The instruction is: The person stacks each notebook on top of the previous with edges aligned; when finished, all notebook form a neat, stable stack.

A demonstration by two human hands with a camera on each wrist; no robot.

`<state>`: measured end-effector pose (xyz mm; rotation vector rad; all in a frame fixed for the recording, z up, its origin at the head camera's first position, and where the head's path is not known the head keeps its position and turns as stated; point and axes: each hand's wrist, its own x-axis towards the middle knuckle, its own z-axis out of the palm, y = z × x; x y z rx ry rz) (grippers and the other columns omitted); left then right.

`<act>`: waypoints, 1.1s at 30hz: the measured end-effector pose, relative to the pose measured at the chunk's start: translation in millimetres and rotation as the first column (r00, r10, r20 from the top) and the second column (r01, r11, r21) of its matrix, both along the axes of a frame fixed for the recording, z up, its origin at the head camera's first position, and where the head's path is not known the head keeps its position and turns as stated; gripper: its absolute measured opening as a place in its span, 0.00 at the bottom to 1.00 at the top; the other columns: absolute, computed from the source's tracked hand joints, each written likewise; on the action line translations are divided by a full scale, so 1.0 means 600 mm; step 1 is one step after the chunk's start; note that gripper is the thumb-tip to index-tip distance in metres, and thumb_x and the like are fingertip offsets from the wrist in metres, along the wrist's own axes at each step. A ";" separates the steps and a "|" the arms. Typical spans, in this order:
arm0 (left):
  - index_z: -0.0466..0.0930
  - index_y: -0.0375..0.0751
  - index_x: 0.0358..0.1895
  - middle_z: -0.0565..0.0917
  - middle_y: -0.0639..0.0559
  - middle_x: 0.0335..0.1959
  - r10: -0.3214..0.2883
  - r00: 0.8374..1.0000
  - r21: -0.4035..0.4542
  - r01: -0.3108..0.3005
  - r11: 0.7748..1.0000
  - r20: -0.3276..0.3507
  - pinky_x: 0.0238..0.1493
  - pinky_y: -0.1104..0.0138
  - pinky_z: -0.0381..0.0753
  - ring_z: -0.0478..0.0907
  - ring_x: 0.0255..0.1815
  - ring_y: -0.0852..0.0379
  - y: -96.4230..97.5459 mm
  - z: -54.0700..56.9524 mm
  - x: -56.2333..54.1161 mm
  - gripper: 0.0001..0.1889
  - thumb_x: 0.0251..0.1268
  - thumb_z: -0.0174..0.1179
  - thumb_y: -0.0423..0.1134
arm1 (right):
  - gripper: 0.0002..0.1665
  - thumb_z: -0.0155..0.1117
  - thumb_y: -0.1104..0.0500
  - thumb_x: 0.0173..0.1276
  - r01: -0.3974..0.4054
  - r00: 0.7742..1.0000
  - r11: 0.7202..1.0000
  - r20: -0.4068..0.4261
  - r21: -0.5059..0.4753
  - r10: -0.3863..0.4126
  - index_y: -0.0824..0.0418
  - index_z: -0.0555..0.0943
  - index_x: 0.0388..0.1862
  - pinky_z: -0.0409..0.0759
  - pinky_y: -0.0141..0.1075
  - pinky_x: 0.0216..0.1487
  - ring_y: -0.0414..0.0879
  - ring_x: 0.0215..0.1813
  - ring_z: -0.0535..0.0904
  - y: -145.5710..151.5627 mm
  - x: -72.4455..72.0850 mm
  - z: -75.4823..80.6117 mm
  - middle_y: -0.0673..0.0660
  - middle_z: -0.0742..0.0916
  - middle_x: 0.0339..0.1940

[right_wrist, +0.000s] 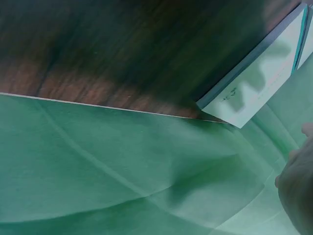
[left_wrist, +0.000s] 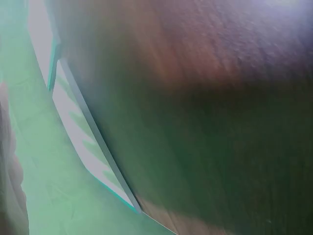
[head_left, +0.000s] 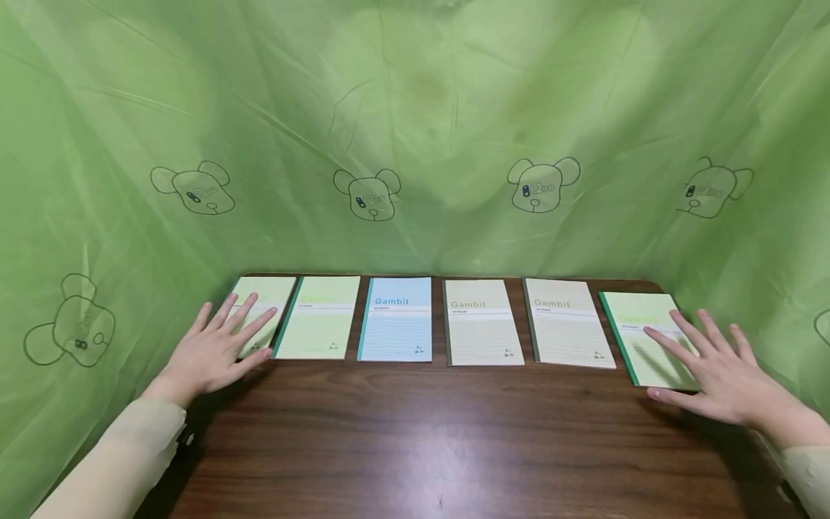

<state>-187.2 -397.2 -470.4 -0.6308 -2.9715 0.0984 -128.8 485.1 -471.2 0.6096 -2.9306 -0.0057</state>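
Note:
My left hand, fingers spread, is over the leftmost pale green notebook and hides part of its cover. In the left wrist view, finger shadows fall across that notebook, apart from the hand. At the far right, my right hand spreads its fingers over another pale green notebook with a dark green spine. Shadows of the fingers also mark this notebook in the right wrist view, where the hand appears at the edge. Neither hand grips anything.
Between the hands lie a green notebook, a blue notebook and two beige notebooks, one left of the other. All lie flat along the back of the brown wooden table. A green curtain encloses the back and sides.

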 end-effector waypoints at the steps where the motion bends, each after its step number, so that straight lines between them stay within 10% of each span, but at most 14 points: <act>1: 0.53 0.62 0.91 0.49 0.42 0.91 0.001 1.000 -0.002 -0.001 1.000 0.004 0.83 0.32 0.30 0.41 0.90 0.32 0.001 0.000 -0.002 0.42 0.81 0.51 0.70 | 0.70 0.78 0.28 0.61 0.000 1.000 1.000 0.000 -0.001 0.000 0.37 0.49 0.93 0.13 0.68 0.77 0.63 0.90 0.23 -0.002 -0.001 0.001 0.57 0.41 0.94; 17: 0.52 0.61 0.91 0.48 0.40 0.92 0.026 1.000 0.057 -0.027 0.998 0.010 0.83 0.29 0.37 0.43 0.90 0.32 0.085 0.022 -0.047 0.43 0.81 0.46 0.74 | 0.64 0.67 0.25 0.71 0.110 0.974 0.992 0.205 -0.056 -0.097 0.43 0.47 0.94 0.31 0.86 0.72 0.80 0.86 0.30 -0.104 -0.046 0.040 0.70 0.44 0.92; 25: 0.41 0.63 0.92 0.48 0.34 0.90 0.082 0.994 0.183 -0.093 0.979 0.067 0.82 0.28 0.41 0.50 0.88 0.27 0.161 0.033 -0.067 0.45 0.82 0.41 0.74 | 0.58 0.67 0.30 0.75 0.133 0.971 0.958 0.227 -0.252 -0.075 0.49 0.53 0.93 0.41 0.86 0.71 0.81 0.86 0.43 -0.212 -0.073 0.044 0.75 0.53 0.89; 29: 0.43 0.57 0.92 0.59 0.29 0.86 0.118 0.986 0.353 -0.152 0.923 0.115 0.81 0.31 0.56 0.65 0.80 0.23 0.207 0.041 -0.070 0.45 0.84 0.40 0.73 | 0.48 0.68 0.42 0.80 0.077 0.990 0.912 0.137 -0.403 -0.023 0.63 0.63 0.87 0.55 0.83 0.70 0.82 0.80 0.58 -0.289 -0.083 0.039 0.78 0.65 0.84; 33: 0.47 0.53 0.92 0.69 0.31 0.82 0.137 0.974 0.551 -0.217 0.806 0.182 0.74 0.33 0.70 0.74 0.74 0.26 0.249 0.042 -0.069 0.44 0.84 0.44 0.71 | 0.41 0.68 0.49 0.81 0.038 0.994 0.845 0.109 -0.533 0.024 0.69 0.67 0.82 0.61 0.73 0.77 0.76 0.79 0.65 -0.375 -0.095 0.023 0.74 0.74 0.79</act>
